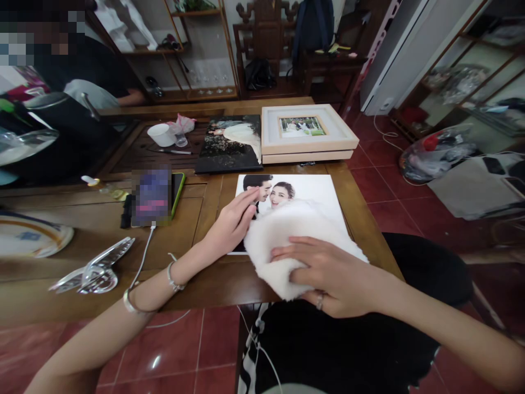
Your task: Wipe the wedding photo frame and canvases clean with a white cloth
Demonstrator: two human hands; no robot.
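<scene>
One plate (33, 232) lies on the table (217, 279), well to the left of the photo (320, 189) and cut off by the view's edge. Nearer the photo, still on its left, come a silver ornament (96, 268), then a phone (177, 194) with a white cable plugged in, then a white cup (162, 134) beyond the photo's level. The left hand (235, 219) rests on the photo's left part, fingers stretched out together, gripping nothing that shows, its fingertips over one printed face and its thumb side beside the cloth (295, 219). Just beyond the photo sits a dark print (233, 142). The cloth, white and fluffy, covers the photo's lower middle and right and spills over its near edge. Past the photo's far right is a pale frame (309, 150). The right hand (328, 273), at the photo's near right, has its fingers curled into the cloth, grasping a fold, so the photo lies under and ahead of it.
</scene>
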